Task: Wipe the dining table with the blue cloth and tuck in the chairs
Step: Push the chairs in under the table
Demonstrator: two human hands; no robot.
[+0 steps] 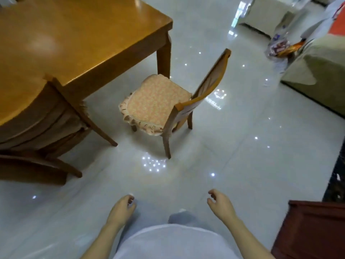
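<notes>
1. Standing on the floor, the person faces a chair pulled out from the corner of the desk; its cushioned seat lies wholly clear of the desk edge, its back turned toward the viewer and to the right.
2. Left hand and right hand hang low and apart, fingers loosely curled, neither gripping anything. No blue cloth is visible anywhere in view.
3. A 2nd chair, at left, sits already tucked, its back close against the desk edge.
4. Judged step: tucking in the pulled-out chair. Good practice would be to take the top rail of its back with both hands, 1 near each end.
5. Square the chair to the desk side first, since it stands angled by the desk leg.
6. Push slowly and evenly; the seat should clear that leg, and the glossy floor may let the chair slide faster than expected.
</notes>
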